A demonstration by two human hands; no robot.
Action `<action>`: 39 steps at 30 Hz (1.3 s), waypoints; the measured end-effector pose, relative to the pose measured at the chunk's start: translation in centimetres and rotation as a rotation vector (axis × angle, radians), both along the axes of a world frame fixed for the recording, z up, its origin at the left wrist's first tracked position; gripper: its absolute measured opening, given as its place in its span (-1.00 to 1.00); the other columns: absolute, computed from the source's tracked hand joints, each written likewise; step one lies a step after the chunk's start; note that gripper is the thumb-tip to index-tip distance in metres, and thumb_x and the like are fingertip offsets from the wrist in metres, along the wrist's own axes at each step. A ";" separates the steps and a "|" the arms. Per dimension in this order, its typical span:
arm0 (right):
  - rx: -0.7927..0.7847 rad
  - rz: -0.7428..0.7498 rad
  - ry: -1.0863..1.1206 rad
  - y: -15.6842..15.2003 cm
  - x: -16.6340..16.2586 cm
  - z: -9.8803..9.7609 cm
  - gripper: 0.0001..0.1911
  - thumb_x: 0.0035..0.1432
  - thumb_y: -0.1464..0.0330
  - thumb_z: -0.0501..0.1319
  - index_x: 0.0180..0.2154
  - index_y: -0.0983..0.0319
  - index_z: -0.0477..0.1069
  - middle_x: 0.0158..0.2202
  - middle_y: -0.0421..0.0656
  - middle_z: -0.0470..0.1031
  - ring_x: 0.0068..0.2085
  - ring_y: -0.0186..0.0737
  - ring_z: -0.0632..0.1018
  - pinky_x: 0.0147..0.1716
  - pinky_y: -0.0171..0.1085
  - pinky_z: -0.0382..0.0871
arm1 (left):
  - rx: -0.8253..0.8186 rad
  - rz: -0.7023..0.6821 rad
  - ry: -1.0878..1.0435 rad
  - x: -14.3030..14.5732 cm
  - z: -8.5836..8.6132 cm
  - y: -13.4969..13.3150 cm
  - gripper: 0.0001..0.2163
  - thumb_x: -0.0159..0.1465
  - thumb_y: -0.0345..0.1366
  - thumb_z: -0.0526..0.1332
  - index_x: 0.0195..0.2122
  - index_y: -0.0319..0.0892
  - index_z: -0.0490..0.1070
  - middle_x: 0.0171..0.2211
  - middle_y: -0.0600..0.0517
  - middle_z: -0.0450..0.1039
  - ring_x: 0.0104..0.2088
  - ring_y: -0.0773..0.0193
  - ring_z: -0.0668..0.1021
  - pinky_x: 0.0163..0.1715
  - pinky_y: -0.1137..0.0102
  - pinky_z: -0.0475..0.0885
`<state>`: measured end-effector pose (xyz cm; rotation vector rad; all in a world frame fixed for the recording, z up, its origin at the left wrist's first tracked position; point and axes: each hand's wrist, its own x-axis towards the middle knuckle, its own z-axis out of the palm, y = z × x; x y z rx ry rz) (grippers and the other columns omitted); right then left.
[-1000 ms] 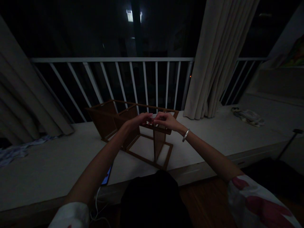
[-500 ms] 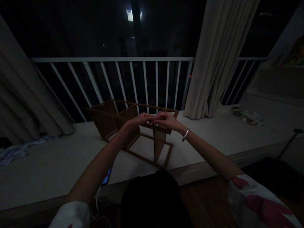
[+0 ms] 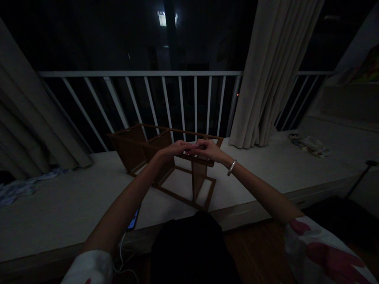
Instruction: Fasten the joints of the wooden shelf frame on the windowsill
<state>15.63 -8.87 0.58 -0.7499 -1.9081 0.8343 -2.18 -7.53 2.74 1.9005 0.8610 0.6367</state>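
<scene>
A brown wooden shelf frame (image 3: 161, 142) lies on its side on the pale window ledge (image 3: 237, 181). My left hand (image 3: 177, 148) is over its upper rail near the right end, fingers bent inward. Against those fingertips comes my right hand (image 3: 209, 150), its thumb and fingers pinched together; a silver bangle circles that wrist. Both hands are closed at the same spot just above the rail. Whatever sits between the fingertips is too small and dark to make out.
White railings (image 3: 142, 73) run behind the ledge, between beige curtains (image 3: 274, 75). A phone (image 3: 133, 220) with a white cable (image 3: 121, 252) lies by the ledge's front edge. Crumpled cloth (image 3: 309, 145) rests at the right, checked cloth (image 3: 26, 187) at the left.
The fingertips have shifted very slightly against each other. The arms, the shelf frame and everything around them stay in place.
</scene>
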 end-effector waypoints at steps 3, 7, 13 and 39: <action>-0.005 0.015 0.003 0.2 0.0 -0.1 -0.70 -0.19 0.20 0.28 -0.43 0.29 0.42 -0.47 -0.21 0.39 -0.39 -0.33 0.43 -0.43 -0.34 0.29 | -0.005 0.001 -0.002 -0.1 0.0 -0.1 -0.66 0.06 -0.06 0.13 -0.56 -0.29 0.35 -0.63 0.10 0.25 -0.61 0.48 0.27 -0.59 0.52 0.10; -0.005 0.044 0.003 0.1 0.0 -0.1 -0.70 -0.17 0.22 0.28 -0.38 0.28 0.43 -0.44 -0.20 0.41 -0.38 -0.33 0.44 -0.42 -0.35 0.29 | -0.017 -0.004 -0.006 -0.3 -0.1 0.1 -0.65 0.07 -0.05 0.13 -0.56 -0.30 0.36 -0.64 0.10 0.25 -0.61 0.48 0.27 -0.60 0.51 0.09; 0.024 0.097 -0.011 -0.2 0.4 0.3 -0.72 -0.11 0.22 0.24 -0.35 0.28 0.45 -0.39 -0.17 0.42 -0.35 -0.31 0.45 -0.40 -0.35 0.30 | -0.032 -0.031 -0.019 -0.5 -0.1 0.2 -0.64 0.09 -0.04 0.12 -0.53 -0.32 0.38 -0.61 0.07 0.26 -0.59 0.47 0.28 -0.59 0.52 0.09; 0.083 0.055 -0.013 0.4 0.5 -0.2 -0.70 -0.09 0.18 0.23 -0.41 0.30 0.44 -0.38 -0.16 0.40 -0.37 -0.36 0.42 -0.35 -0.33 0.29 | -0.010 -0.017 -0.020 -0.4 -0.4 0.9 -0.68 0.10 -0.10 0.07 -0.53 -0.29 0.39 -0.63 0.08 0.27 -0.61 0.47 0.27 -0.62 0.51 0.05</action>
